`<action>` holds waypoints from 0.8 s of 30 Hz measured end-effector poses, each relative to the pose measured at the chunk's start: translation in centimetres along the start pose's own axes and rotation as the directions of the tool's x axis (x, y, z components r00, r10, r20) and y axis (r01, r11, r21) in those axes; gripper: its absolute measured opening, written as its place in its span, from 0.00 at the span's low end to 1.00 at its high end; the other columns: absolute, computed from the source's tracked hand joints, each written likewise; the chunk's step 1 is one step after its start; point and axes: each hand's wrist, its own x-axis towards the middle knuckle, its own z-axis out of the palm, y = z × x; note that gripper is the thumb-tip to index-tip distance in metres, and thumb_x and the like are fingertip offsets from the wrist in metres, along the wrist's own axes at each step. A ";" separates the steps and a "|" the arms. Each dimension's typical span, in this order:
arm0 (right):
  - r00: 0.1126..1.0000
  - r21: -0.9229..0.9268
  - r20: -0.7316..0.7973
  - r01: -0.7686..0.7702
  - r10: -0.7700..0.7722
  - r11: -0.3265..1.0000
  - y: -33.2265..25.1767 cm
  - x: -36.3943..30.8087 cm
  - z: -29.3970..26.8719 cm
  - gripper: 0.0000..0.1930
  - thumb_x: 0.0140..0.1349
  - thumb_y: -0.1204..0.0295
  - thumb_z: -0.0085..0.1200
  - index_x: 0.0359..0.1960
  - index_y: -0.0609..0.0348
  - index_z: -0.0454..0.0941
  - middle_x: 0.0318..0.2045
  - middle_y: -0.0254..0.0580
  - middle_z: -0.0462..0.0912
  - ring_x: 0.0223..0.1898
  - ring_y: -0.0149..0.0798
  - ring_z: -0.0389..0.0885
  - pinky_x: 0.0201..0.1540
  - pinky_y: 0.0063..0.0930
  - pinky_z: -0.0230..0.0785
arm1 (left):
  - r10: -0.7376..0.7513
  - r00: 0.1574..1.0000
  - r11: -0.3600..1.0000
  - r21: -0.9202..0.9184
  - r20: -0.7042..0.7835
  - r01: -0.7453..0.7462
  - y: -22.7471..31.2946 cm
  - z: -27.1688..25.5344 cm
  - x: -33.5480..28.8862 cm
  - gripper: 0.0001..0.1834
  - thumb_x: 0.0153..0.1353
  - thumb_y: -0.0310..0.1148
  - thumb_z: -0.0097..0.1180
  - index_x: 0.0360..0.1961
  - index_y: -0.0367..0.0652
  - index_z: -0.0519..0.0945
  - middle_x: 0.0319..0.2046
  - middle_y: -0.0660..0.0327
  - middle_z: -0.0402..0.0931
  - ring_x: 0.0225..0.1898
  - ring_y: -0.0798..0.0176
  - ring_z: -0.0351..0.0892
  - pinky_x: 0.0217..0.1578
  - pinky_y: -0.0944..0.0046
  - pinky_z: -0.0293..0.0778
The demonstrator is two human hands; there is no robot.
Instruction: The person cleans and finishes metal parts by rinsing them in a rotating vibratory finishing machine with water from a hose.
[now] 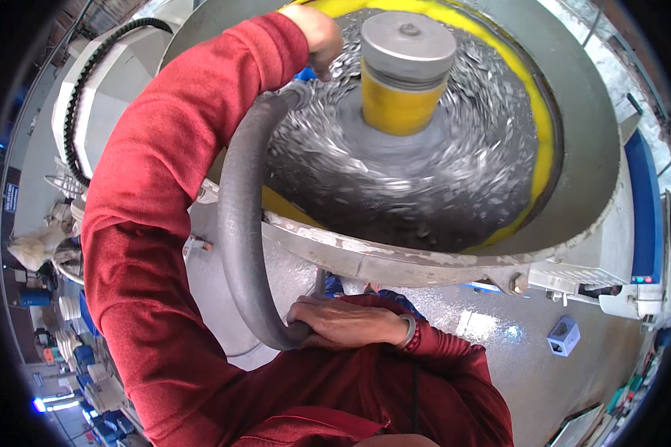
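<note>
A thick grey hose (242,216) bends in a long loop at the front left of a big round tub (395,264). My right hand (350,322) is closed over the hose's lower bend, close to my body. The upper end of the hose reaches over the tub's rim. Just beyond that end is my left hand (317,39), fingers curled downward, with a bit of blue (306,73) below it; what it grips is hidden. Inside the tub, many small shiny metal pieces (477,127) swirl in a blur around a yellow centre post (399,104) with a grey metal cap (408,45).
Yellow lining (540,134) runs around the tub's inner wall. A white machine housing (115,97) with a black ribbed cable stands at the left. On the right are a blue panel (643,208) and, on the wet floor, a small pale crate (564,337). Buckets and containers crowd the far left.
</note>
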 end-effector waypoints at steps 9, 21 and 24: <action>0.998 0.201 0.036 0.036 -0.045 0.979 0.1 -0.2 -0.3 0.20 0.56 0.67 0.56 0.46 0.63 0.66 0.36 0.50 0.73 0.40 0.50 0.75 0.42 0.38 0.66 | 0.174 0.983 0.978 0.108 0.057 -0.180 -2.6 3.6 5.2 0.26 0.52 0.55 0.56 0.37 0.41 0.82 0.35 0.51 0.79 0.40 0.47 0.77 0.42 0.52 0.71; 0.994 0.128 -0.039 -0.095 0.101 0.987 -4.9 0.1 -2.0 0.24 0.60 0.70 0.51 0.53 0.70 0.59 0.42 0.58 0.74 0.45 0.54 0.75 0.46 0.39 0.67 | -0.014 0.997 0.998 0.058 0.075 0.010 -0.4 0.1 0.1 0.23 0.55 0.52 0.57 0.29 0.38 0.81 0.27 0.58 0.79 0.30 0.57 0.79 0.31 0.57 0.72; 0.992 0.090 -0.049 -0.112 0.116 0.990 -4.2 0.0 -1.1 0.23 0.60 0.69 0.52 0.53 0.70 0.61 0.43 0.58 0.74 0.46 0.53 0.74 0.47 0.39 0.66 | -0.006 0.997 1.000 -0.003 0.080 0.006 -0.2 0.5 0.8 0.23 0.54 0.51 0.57 0.31 0.37 0.81 0.28 0.57 0.79 0.31 0.56 0.78 0.32 0.57 0.72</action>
